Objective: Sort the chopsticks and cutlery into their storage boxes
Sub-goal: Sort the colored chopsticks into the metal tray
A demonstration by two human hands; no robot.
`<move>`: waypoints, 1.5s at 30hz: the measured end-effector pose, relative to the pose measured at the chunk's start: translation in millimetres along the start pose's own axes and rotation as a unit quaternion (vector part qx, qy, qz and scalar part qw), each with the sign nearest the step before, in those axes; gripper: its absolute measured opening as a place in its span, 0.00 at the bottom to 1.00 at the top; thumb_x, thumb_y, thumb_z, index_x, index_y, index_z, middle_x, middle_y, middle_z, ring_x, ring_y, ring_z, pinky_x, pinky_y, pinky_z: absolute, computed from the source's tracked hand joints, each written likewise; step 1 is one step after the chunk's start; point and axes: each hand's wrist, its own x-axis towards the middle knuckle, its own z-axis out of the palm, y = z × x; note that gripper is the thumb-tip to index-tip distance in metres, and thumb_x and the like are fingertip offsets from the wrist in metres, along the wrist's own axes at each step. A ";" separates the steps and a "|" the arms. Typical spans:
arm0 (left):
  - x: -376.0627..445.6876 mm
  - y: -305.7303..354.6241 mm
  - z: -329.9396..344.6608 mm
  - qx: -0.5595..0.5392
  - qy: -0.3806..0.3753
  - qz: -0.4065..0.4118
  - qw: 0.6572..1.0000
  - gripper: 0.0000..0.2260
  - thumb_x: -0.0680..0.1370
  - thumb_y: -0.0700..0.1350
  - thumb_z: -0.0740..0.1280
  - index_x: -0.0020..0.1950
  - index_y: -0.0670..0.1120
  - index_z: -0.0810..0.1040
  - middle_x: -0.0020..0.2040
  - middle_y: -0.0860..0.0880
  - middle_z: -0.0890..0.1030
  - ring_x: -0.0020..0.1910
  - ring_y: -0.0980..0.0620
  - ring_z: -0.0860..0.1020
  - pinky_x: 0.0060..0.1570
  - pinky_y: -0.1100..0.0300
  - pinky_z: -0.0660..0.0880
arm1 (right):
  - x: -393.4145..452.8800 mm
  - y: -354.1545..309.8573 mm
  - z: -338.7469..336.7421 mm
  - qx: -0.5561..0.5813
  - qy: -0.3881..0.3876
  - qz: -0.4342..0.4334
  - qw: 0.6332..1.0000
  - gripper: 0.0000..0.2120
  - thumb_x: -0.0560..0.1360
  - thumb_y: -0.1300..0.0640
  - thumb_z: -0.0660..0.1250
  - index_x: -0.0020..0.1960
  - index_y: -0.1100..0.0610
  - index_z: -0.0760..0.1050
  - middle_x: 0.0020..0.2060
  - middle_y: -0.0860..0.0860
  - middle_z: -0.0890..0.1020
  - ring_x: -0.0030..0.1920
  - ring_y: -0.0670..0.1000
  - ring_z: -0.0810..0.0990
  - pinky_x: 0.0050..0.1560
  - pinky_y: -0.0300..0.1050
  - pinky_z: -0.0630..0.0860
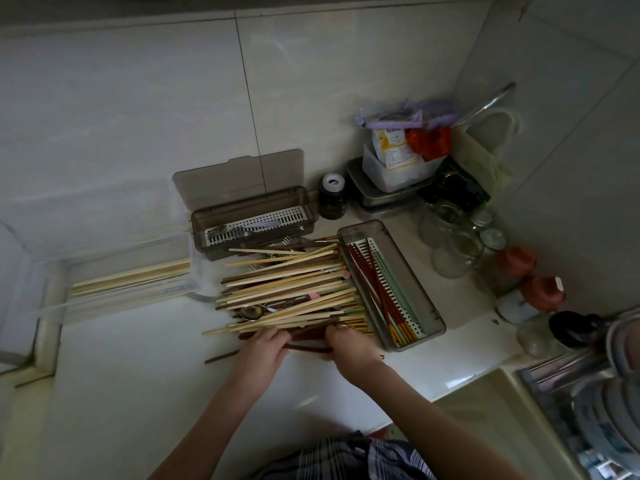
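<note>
A big heap of pale and dark chopsticks [291, 285] lies on the white counter, with a spoon [251, 312] and forks mixed in. Both hands are at its near edge. My left hand [262, 351] and my right hand [348, 346] each grip one end of a bundle of dark brown chopsticks [308, 342]. Behind the heap stands a grey storage box [254, 221] with its lid up, holding forks on a white grid. To the right a second grey box [393, 285] holds red, green and yellow chopsticks.
A clear bag of long pale chopsticks [131, 280] lies at the left. A dark jar [332, 197], stacked containers [398, 168] and glass jars [457, 240] crowd the back right corner. A sink [485, 410] and dish rack [588, 393] sit at the right.
</note>
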 end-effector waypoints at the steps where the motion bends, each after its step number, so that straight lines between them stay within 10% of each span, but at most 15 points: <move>1: 0.4 -0.4 0.0 -0.003 0.001 -0.002 1.000 0.08 0.68 0.37 0.73 0.46 0.44 0.80 0.44 0.48 0.79 0.45 0.47 0.78 0.42 0.54 0.77 | 0.1 0.5 -1.3 0.000 -0.004 -0.003 1.000 0.09 0.78 0.61 0.61 0.58 0.57 0.71 0.56 0.55 0.78 0.56 0.55 0.76 0.53 0.48 0.74; 14: 3.0 -7.4 -3.7 0.100 0.011 0.022 0.995 0.13 0.59 0.48 0.80 0.34 0.48 0.78 0.36 0.53 0.76 0.41 0.50 0.72 0.34 0.56 0.76 | -10.0 16.1 -30.2 0.048 0.056 -0.087 0.994 0.08 0.78 0.55 0.58 0.55 0.47 0.72 0.48 0.47 0.82 0.48 0.53 0.80 0.44 0.47 0.76; 22: 2.2 -7.7 -8.5 0.011 0.021 -0.063 0.998 0.18 0.66 0.45 0.76 0.52 0.45 0.75 0.46 0.49 0.79 0.46 0.47 0.77 0.42 0.55 0.72 | -9.2 43.2 -85.8 0.075 0.101 -0.064 0.990 0.10 0.76 0.51 0.60 0.53 0.41 0.77 0.42 0.42 0.82 0.40 0.43 0.78 0.40 0.42 0.76; 28: 3.8 -4.2 -8.5 -0.004 0.027 -0.080 0.996 0.18 0.67 0.45 0.76 0.54 0.45 0.76 0.45 0.48 0.79 0.45 0.48 0.77 0.41 0.59 0.68 | -24.1 94.9 -104.4 0.364 0.364 0.163 0.842 0.11 0.77 0.59 0.60 0.55 0.51 0.78 0.43 0.48 0.82 0.38 0.47 0.78 0.38 0.43 0.73; 31: 5.9 -2.7 -8.2 0.002 0.025 -0.083 0.996 0.18 0.67 0.45 0.76 0.53 0.45 0.76 0.44 0.49 0.79 0.44 0.48 0.77 0.40 0.59 0.69 | -14.8 116.6 -97.7 0.336 0.286 0.277 0.854 0.16 0.77 0.61 0.57 0.62 0.55 0.74 0.47 0.58 0.81 0.44 0.59 0.80 0.43 0.47 0.75; 36: 12.1 3.3 -10.6 0.007 0.009 -0.086 0.996 0.17 0.65 0.44 0.77 0.50 0.46 0.76 0.36 0.54 0.72 0.36 0.52 0.73 0.34 0.60 0.64 | 6.6 105.4 -81.1 0.312 0.140 0.200 0.918 0.23 0.76 0.66 0.56 0.69 0.54 0.69 0.59 0.57 0.78 0.57 0.58 0.77 0.49 0.43 0.70; 45: 19.3 12.7 -12.3 0.004 -0.006 -0.101 0.995 0.15 0.66 0.46 0.76 0.50 0.46 0.76 0.37 0.55 0.70 0.36 0.54 0.70 0.34 0.60 0.63 | -3.9 108.0 -79.9 0.388 0.069 0.134 0.909 0.18 0.77 0.41 0.60 0.61 0.49 0.74 0.50 0.46 0.79 0.52 0.49 0.78 0.51 0.44 0.72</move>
